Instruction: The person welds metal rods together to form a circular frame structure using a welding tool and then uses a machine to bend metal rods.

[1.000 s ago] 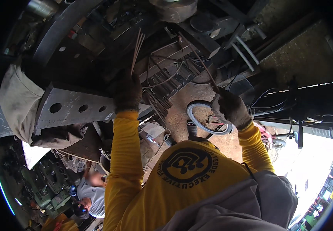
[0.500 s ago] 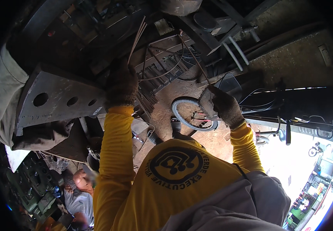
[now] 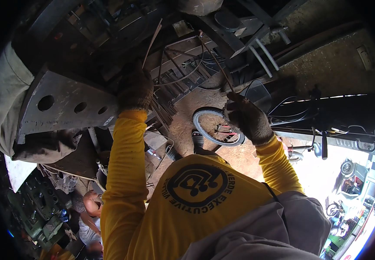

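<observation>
The person's left hand (image 3: 134, 89), in a knitted glove, is closed around the lower ends of a few thin rods (image 3: 152, 43), which stand out from the fist, leaning a little to the right. The right hand (image 3: 247, 118), also gloved, pinches one end of a single rod (image 3: 215, 60) between curled fingers. This rod goes up and to the left, over the stacked metal bars (image 3: 181, 89), and its far tip is near a thin metal frame (image 3: 180, 42); the place is dark, so I cannot tell surely whether they touch.

Beside the left hand is a steel plate (image 3: 62, 104) with round holes, and a grey cloth (image 3: 12, 89) hangs at its outer end. Below the right hand, a bicycle wheel (image 3: 197, 122) lies near the person's feet.

To do this well, in my judgement, the right hand should grip firmly but without squeezing, because so slender a rod probably sways at its tip. The left hand should keep its rods gathered and turned away from the single one, so that they do not cross or catch.
</observation>
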